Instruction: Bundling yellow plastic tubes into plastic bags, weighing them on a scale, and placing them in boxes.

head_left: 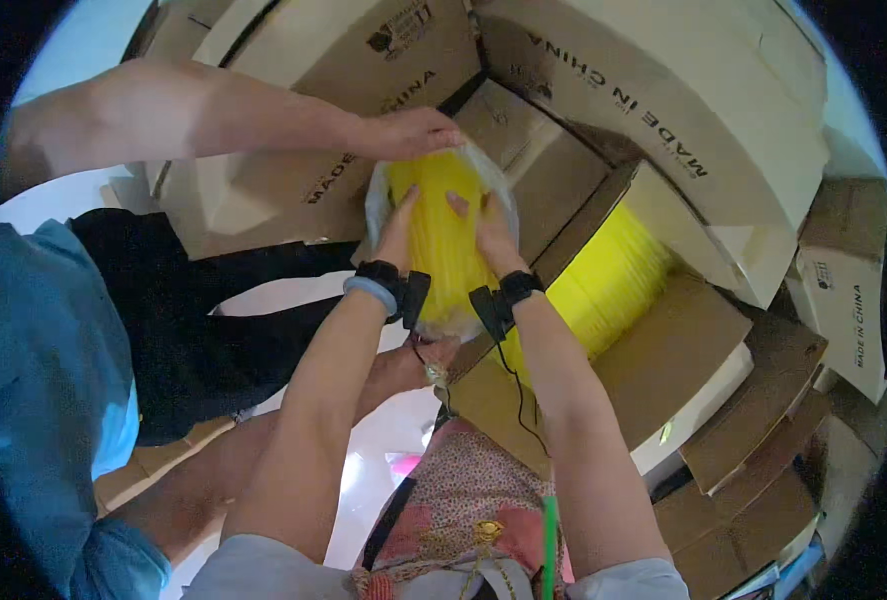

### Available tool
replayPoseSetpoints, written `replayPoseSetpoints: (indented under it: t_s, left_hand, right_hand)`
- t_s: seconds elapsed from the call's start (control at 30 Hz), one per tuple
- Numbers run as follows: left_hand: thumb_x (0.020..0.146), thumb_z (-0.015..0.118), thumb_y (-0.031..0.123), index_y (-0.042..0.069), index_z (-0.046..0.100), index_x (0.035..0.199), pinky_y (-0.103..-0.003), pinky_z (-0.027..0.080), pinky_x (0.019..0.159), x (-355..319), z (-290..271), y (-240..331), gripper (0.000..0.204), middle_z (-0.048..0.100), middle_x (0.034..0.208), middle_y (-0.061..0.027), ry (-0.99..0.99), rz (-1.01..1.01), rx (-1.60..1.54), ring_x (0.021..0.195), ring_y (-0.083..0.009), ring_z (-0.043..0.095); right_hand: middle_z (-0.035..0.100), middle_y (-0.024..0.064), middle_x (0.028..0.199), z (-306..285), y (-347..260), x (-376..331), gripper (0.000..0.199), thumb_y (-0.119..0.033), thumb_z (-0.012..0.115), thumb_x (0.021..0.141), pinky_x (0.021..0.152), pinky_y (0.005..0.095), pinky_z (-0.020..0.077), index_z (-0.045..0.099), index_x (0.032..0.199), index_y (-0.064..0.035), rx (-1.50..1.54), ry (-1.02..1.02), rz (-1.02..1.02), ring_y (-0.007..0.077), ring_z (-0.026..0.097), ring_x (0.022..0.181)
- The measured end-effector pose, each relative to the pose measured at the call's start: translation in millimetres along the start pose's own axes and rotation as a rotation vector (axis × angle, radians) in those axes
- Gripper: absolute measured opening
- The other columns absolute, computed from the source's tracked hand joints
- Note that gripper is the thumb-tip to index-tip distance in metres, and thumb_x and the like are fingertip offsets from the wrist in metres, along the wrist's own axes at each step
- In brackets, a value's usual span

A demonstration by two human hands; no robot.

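A bundle of yellow, ribbed-looking items in a clear plastic bag is held up at the middle of the view. My left hand presses its left side, and my right hand grips the right side, with fingers curved over the front. A co-worker's hand rests on the bundle's top end, and that person's other hand is by its lower end. To the right of my right hand, an open carton contains more yellow material, somewhat blurred. What exactly the yellow items are, I cannot tell.
Tall cardboard flaps rise at the far side around an open box. Further cartons and folded cardboard crowd the right. The co-worker in a blue top stands close on the left. Thin black cables hang from my wrist straps.
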State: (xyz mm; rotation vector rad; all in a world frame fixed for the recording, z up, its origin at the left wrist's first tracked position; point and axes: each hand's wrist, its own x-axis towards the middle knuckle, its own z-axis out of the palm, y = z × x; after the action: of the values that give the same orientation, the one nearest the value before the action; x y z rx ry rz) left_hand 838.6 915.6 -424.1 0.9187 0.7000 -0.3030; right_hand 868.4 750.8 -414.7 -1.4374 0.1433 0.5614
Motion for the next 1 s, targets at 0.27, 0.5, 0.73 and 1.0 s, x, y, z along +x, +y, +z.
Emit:
replayPoseSetpoints:
  t_s: [0.27, 0.5, 0.73, 1.0]
  left_hand:
    - [0.089, 0.047, 0.043, 0.003, 0.043, 0.126, -0.035, 0.041, 0.089, -49.9, 12.4, 5.9, 0.055, 0.053, 0.117, -0.0131, 0.145, 0.156, 0.314, 0.106, -0.0246, 0.051]
    - [0.086, 0.055, 0.032, 0.000, 0.035, 0.130, -0.040, 0.036, 0.095, -103.0, 24.6, -29.7, 0.058, 0.048, 0.121, -0.0192, 0.270, 0.181, 0.905, 0.110, -0.0324, 0.048]
    - [0.069, 0.068, 0.018, 0.008, 0.034, 0.132, -0.044, 0.038, 0.094, -109.2, 64.0, -1.8, 0.072, 0.043, 0.126, -0.0187, 0.133, 0.983, 1.669, 0.112, -0.0399, 0.044]
    - [0.071, 0.062, 0.010, 0.007, 0.050, 0.115, -0.044, 0.043, 0.085, -69.4, 75.4, 0.6, 0.045, 0.047, 0.118, -0.0175, -0.086, 0.883, 1.776, 0.106, -0.0363, 0.049]
  right_hand:
    - [0.049, 0.0245, 0.122, -4.3, 55.7, -45.6, 0.063, -0.045, 0.047, 0.087, 0.097, 0.0390, 0.0342, 0.038, 0.128, 0.0019, -0.435, 0.218, -0.158, 0.0362, 0.046, 0.115]
    - [0.044, 0.0264, 0.126, 31.0, 45.0, -48.2, 0.057, -0.029, 0.051, 0.087, 0.098, 0.0402, 0.0341, 0.032, 0.131, 0.0024, -0.580, 0.323, -0.224, 0.0384, 0.042, 0.117]
    - [0.040, 0.0278, 0.128, 44.2, 41.9, -68.2, 0.054, -0.014, 0.054, 0.081, 0.101, 0.0410, 0.0328, 0.036, 0.129, 0.0044, -0.425, 0.299, -0.259, 0.0397, 0.039, 0.119]
    - [0.045, 0.0218, 0.120, 53.7, 42.9, -78.0, 0.039, -0.005, 0.043, 0.086, 0.095, 0.0375, 0.0383, 0.039, 0.124, 0.0012, 0.900, 0.094, -0.209, 0.0346, 0.047, 0.109]
